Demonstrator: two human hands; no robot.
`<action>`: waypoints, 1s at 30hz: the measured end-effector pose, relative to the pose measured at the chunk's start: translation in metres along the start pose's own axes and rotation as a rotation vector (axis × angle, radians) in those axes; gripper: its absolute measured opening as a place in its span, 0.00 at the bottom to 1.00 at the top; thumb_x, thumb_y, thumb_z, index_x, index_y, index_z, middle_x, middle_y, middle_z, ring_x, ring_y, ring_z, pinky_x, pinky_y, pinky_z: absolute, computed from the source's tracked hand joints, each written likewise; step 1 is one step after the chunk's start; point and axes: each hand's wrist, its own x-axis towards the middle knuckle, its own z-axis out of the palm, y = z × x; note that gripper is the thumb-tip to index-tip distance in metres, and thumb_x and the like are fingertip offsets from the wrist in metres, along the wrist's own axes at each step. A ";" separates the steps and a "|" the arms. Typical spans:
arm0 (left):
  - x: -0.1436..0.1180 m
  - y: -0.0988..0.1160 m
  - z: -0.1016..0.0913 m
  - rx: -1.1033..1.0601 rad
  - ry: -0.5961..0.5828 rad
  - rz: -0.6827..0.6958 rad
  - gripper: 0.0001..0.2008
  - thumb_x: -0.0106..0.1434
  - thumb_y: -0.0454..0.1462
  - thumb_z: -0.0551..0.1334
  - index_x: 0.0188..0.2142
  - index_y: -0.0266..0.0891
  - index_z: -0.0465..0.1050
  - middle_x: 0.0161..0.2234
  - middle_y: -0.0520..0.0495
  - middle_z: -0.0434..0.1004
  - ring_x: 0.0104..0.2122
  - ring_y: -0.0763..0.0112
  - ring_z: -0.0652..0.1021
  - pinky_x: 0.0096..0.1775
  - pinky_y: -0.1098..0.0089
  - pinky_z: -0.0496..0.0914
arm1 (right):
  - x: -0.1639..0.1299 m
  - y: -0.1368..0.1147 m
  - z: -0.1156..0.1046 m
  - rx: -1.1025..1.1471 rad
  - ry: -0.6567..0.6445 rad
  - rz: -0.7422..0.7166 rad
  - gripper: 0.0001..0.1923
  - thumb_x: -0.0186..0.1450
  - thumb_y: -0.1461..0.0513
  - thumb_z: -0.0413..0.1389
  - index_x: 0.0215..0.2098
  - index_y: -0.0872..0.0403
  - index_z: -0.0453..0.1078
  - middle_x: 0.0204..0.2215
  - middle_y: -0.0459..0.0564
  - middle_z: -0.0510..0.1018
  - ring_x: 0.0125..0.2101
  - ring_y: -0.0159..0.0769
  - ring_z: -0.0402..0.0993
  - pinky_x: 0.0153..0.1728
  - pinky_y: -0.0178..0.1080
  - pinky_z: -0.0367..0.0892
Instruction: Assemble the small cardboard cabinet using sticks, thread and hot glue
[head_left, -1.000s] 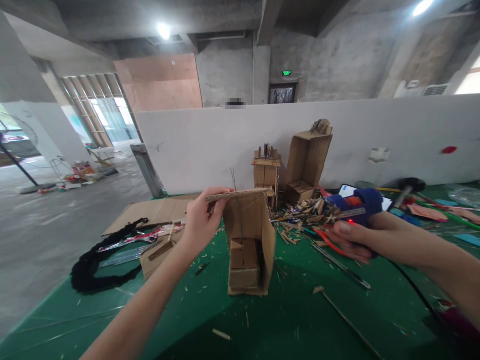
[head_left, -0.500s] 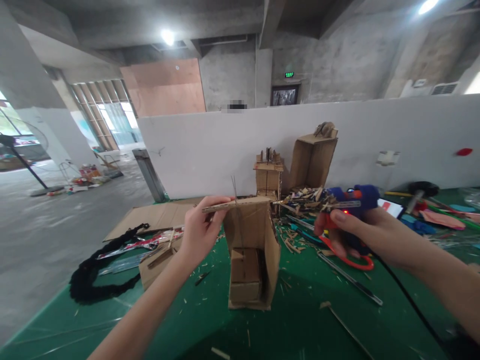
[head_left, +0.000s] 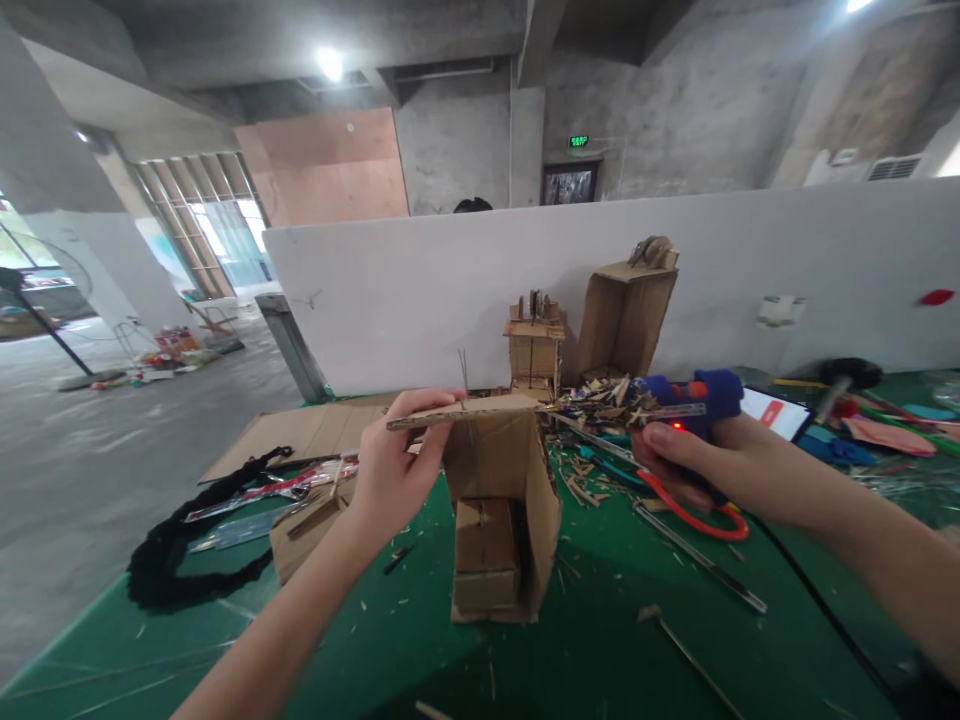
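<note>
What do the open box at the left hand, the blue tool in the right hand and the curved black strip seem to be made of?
Open box: corrugated cardboard, by its look; matt brown, with thick, rough edges.
Blue tool: probably hard plastic; its blue and orange-red surface looks smooth.
Curved black strip: perhaps yarn or plush; dull, with a soft, uneven outline.

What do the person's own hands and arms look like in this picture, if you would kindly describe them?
The left hand and right hand are both bare, without gloves. The left forearm and right forearm show no sleeve, watch or bracelet. No rings or markings can be made out, though parts of both hands are hidden.
</note>
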 end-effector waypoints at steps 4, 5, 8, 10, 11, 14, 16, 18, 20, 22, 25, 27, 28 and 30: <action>0.001 0.004 -0.001 0.020 -0.007 0.068 0.10 0.63 0.31 0.56 0.44 0.41 0.67 0.47 0.43 0.76 0.48 0.65 0.75 0.47 0.64 0.71 | 0.001 -0.003 0.002 -0.024 0.035 0.012 0.27 0.57 0.38 0.50 0.20 0.52 0.59 0.11 0.41 0.61 0.14 0.26 0.57 0.16 0.32 0.56; 0.002 0.005 -0.002 0.040 -0.002 0.107 0.11 0.62 0.29 0.56 0.44 0.41 0.67 0.48 0.44 0.75 0.49 0.65 0.75 0.48 0.63 0.70 | 0.002 -0.003 0.003 -0.034 0.047 0.012 0.27 0.56 0.38 0.51 0.20 0.52 0.59 0.11 0.41 0.61 0.14 0.26 0.57 0.16 0.32 0.57; 0.005 0.005 -0.003 0.101 0.029 0.214 0.14 0.59 0.26 0.55 0.43 0.41 0.68 0.49 0.44 0.73 0.50 0.65 0.73 0.49 0.61 0.69 | 0.004 -0.001 0.003 -0.033 0.076 -0.004 0.27 0.55 0.37 0.51 0.23 0.52 0.63 0.10 0.42 0.64 0.13 0.27 0.60 0.15 0.32 0.58; 0.005 0.004 -0.001 0.104 0.049 0.222 0.14 0.59 0.25 0.55 0.42 0.41 0.68 0.48 0.45 0.73 0.49 0.65 0.73 0.48 0.61 0.69 | 0.005 0.001 0.003 -0.008 0.084 -0.016 0.28 0.55 0.37 0.51 0.27 0.53 0.67 0.11 0.44 0.68 0.13 0.29 0.62 0.15 0.32 0.59; 0.005 0.003 0.000 0.087 0.060 0.213 0.14 0.59 0.25 0.55 0.42 0.41 0.68 0.47 0.45 0.73 0.48 0.66 0.73 0.48 0.61 0.69 | 0.006 0.003 0.004 0.013 0.089 -0.015 0.28 0.55 0.37 0.51 0.29 0.53 0.68 0.12 0.45 0.70 0.13 0.29 0.64 0.14 0.32 0.60; 0.003 -0.001 0.005 0.005 0.073 0.191 0.13 0.61 0.26 0.55 0.43 0.41 0.67 0.44 0.45 0.74 0.47 0.67 0.74 0.49 0.62 0.68 | 0.010 0.008 0.012 0.179 0.189 -0.014 0.27 0.54 0.39 0.55 0.32 0.54 0.69 0.19 0.48 0.75 0.18 0.32 0.71 0.16 0.32 0.65; 0.001 -0.002 0.008 -0.025 0.069 0.189 0.12 0.62 0.27 0.55 0.43 0.41 0.67 0.44 0.44 0.74 0.47 0.67 0.74 0.50 0.62 0.67 | 0.014 0.012 0.022 0.342 0.296 -0.017 0.27 0.53 0.40 0.56 0.35 0.53 0.68 0.23 0.49 0.77 0.22 0.35 0.75 0.21 0.34 0.70; 0.000 -0.003 0.010 -0.021 0.073 0.189 0.11 0.62 0.28 0.55 0.43 0.41 0.66 0.44 0.44 0.74 0.46 0.68 0.74 0.49 0.63 0.67 | 0.019 0.017 0.034 0.450 0.374 0.006 0.27 0.54 0.41 0.57 0.38 0.53 0.67 0.21 0.47 0.77 0.20 0.36 0.75 0.23 0.37 0.72; 0.000 -0.003 0.011 -0.018 0.078 0.188 0.09 0.63 0.29 0.55 0.42 0.41 0.67 0.44 0.44 0.75 0.46 0.68 0.75 0.49 0.63 0.68 | 0.024 0.021 0.048 0.499 0.403 0.042 0.25 0.55 0.44 0.58 0.40 0.54 0.68 0.18 0.46 0.75 0.18 0.36 0.74 0.22 0.37 0.71; 0.001 -0.004 0.012 -0.040 0.074 0.191 0.07 0.64 0.31 0.55 0.42 0.40 0.67 0.43 0.44 0.75 0.46 0.67 0.75 0.49 0.62 0.68 | 0.028 0.023 0.061 0.563 0.418 0.089 0.22 0.55 0.47 0.60 0.38 0.55 0.68 0.17 0.46 0.75 0.18 0.37 0.75 0.23 0.37 0.72; 0.002 -0.008 0.014 -0.086 0.054 0.219 0.06 0.65 0.34 0.55 0.42 0.41 0.67 0.44 0.42 0.75 0.46 0.65 0.75 0.48 0.60 0.68 | 0.031 0.022 0.077 0.671 0.384 0.115 0.19 0.54 0.50 0.62 0.36 0.54 0.68 0.23 0.49 0.78 0.25 0.40 0.78 0.26 0.39 0.73; 0.004 -0.010 0.015 -0.123 0.023 0.255 0.07 0.64 0.37 0.57 0.42 0.41 0.67 0.45 0.41 0.75 0.46 0.64 0.75 0.47 0.60 0.68 | 0.032 0.019 0.084 0.713 0.364 0.081 0.19 0.54 0.50 0.62 0.36 0.54 0.68 0.29 0.52 0.80 0.32 0.41 0.78 0.28 0.38 0.73; 0.005 -0.011 0.015 -0.150 0.001 0.273 0.08 0.63 0.39 0.59 0.42 0.42 0.68 0.45 0.40 0.74 0.46 0.63 0.75 0.46 0.60 0.69 | 0.032 0.016 0.087 0.730 0.363 0.060 0.20 0.54 0.50 0.62 0.37 0.54 0.68 0.32 0.52 0.80 0.35 0.41 0.78 0.30 0.38 0.73; 0.007 -0.012 0.014 -0.204 -0.058 0.297 0.12 0.61 0.43 0.61 0.43 0.43 0.69 0.47 0.39 0.74 0.46 0.61 0.75 0.45 0.60 0.69 | 0.033 0.012 0.090 0.761 0.356 0.027 0.21 0.54 0.50 0.62 0.39 0.54 0.67 0.36 0.52 0.80 0.39 0.42 0.77 0.33 0.38 0.73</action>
